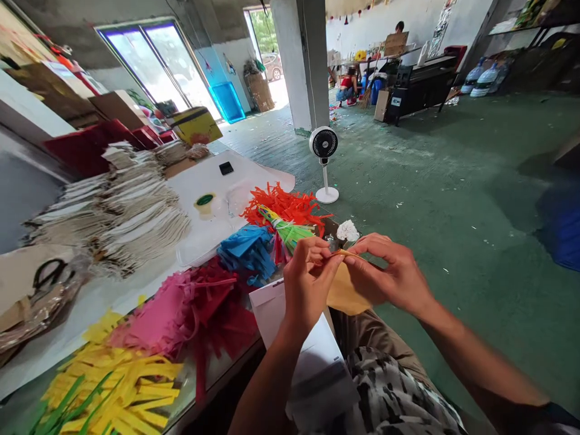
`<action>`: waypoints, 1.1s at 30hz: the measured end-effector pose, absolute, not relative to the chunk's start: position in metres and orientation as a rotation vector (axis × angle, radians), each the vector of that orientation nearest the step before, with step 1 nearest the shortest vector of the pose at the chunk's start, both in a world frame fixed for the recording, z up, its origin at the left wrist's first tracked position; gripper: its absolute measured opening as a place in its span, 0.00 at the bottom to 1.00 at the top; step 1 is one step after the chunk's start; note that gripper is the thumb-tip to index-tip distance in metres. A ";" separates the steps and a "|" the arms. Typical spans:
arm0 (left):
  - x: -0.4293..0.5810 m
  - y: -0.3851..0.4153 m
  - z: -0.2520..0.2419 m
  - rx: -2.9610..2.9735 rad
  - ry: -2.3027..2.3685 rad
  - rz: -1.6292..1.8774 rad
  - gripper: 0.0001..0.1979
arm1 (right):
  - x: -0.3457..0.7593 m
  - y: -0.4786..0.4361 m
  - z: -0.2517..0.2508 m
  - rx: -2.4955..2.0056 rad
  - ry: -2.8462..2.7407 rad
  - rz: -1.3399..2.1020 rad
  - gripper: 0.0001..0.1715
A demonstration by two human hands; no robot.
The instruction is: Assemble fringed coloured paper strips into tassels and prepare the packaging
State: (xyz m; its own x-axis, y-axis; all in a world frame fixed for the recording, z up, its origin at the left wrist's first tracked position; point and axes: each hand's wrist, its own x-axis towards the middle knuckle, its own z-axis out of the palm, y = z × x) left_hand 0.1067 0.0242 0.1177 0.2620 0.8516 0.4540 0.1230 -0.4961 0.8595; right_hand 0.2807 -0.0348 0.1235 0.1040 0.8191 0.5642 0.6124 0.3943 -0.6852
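Both my hands meet in front of me over my lap and pinch an orange-yellow paper piece (345, 293). My left hand (308, 281) is closed, thumb and fingers gripping the paper's top edge. My right hand (392, 272) is closed too, its fingertips pinching the same edge from the right. A white paper bag (312, 356) leans against the table edge below my left forearm. Just beyond my hands lie fringed paper bundles: orange (283, 205), green and yellow (283, 229), blue (247, 251).
The table (212, 178) on my left carries pink and red fringed paper (190, 308), yellow fringe (113, 386), stacks of cream paper bundles (131, 211), scissors (49, 273) and a tape roll (205, 200). A white standing fan (324, 158) stands on the green floor. Another person works at far tables.
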 end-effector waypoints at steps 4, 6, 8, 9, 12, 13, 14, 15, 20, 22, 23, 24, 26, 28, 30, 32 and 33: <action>0.105 0.027 0.123 1.988 0.806 1.294 0.04 | 0.284 -0.036 0.119 -1.311 -1.539 0.390 0.14; 0.105 0.027 0.125 1.930 0.794 1.250 0.03 | 0.283 -0.037 0.118 -1.336 -1.506 0.412 0.14; 0.106 0.026 0.124 1.819 0.843 1.194 0.04 | 0.281 -0.038 0.118 -1.375 -1.463 0.379 0.11; 0.107 0.025 0.123 1.768 0.875 1.165 0.05 | 0.280 -0.039 0.118 -1.385 -1.449 0.350 0.10; 0.107 0.025 0.120 1.682 0.931 1.105 0.05 | 0.278 -0.042 0.119 -1.360 -1.462 0.282 0.06; 0.108 0.025 0.119 1.675 0.934 1.094 0.06 | 0.278 -0.042 0.120 -1.343 -1.477 0.267 0.05; 0.107 0.026 0.118 1.671 0.934 1.088 0.06 | 0.278 -0.043 0.120 -1.327 -1.492 0.253 0.04; 0.107 0.026 0.118 1.667 0.930 1.083 0.06 | 0.278 -0.043 0.120 -1.318 -1.501 0.242 0.03; 0.103 0.027 0.118 1.641 0.910 1.056 0.07 | 0.276 -0.042 0.114 -1.290 -1.518 0.224 0.03; 0.101 0.027 0.118 1.645 0.900 1.053 0.07 | 0.275 -0.041 0.111 -1.305 -1.522 0.218 0.03; 0.099 0.028 0.118 1.644 0.895 1.048 0.07 | 0.274 -0.041 0.109 -1.319 -1.523 0.218 0.03; 0.098 0.028 0.118 1.639 0.893 1.041 0.07 | 0.274 -0.041 0.109 -1.337 -1.519 0.228 0.04; 0.096 0.028 0.117 1.620 0.901 1.031 0.08 | 0.273 -0.042 0.110 -1.392 -1.491 0.300 0.09; 0.092 0.027 0.117 1.598 0.936 1.035 0.08 | 0.274 -0.045 0.111 -1.472 -1.473 0.428 0.20; 0.086 0.025 0.117 1.574 0.975 1.050 0.09 | 0.277 -0.047 0.111 -1.546 -1.522 0.582 0.26; 0.075 0.022 0.116 1.553 0.984 1.050 0.10 | 0.281 -0.044 0.106 -1.567 -1.635 0.749 0.20; 0.068 0.020 0.115 1.532 0.977 1.030 0.10 | 0.283 -0.041 0.103 -1.557 -1.680 0.830 0.20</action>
State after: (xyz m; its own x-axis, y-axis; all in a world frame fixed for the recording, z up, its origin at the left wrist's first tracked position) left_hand 0.0676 0.0196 0.1151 0.3091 0.9415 0.1344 0.0842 -0.1678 0.9822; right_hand 0.2825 -0.0407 0.1026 -0.0419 0.9971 0.0633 0.5553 0.0759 -0.8282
